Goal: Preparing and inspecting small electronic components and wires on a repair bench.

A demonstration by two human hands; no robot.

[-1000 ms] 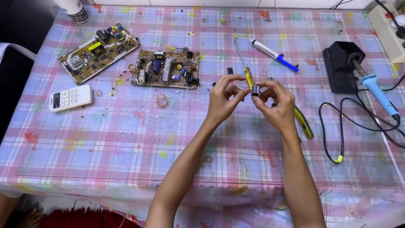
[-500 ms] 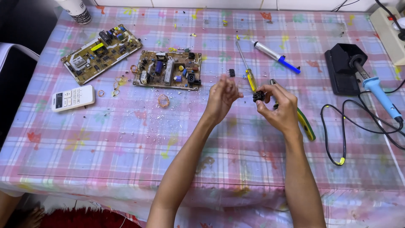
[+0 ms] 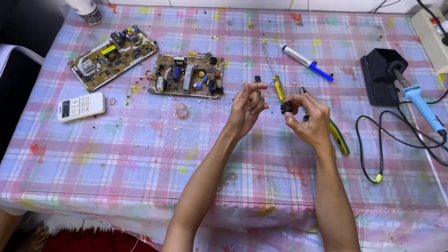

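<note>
My right hand pinches a small black component between thumb and fingertips, above the checked tablecloth. My left hand hovers a little to its left with loosely curled fingers, holding nothing and apart from the component. A yellow-handled screwdriver lies on the cloth just behind the hands. A green and yellow tool lies partly under my right hand. The brown circuit board sits to the upper left of my left hand.
A second circuit board and a white remote lie at the left. A blue and white pen tool, a black stand holding a blue soldering iron and a black cable are at the right. Small copper wire coils dot the cloth.
My left hand has let go of the black component and drawn slightly left. My right hand alone keeps hold of it, lowered a little toward me.
</note>
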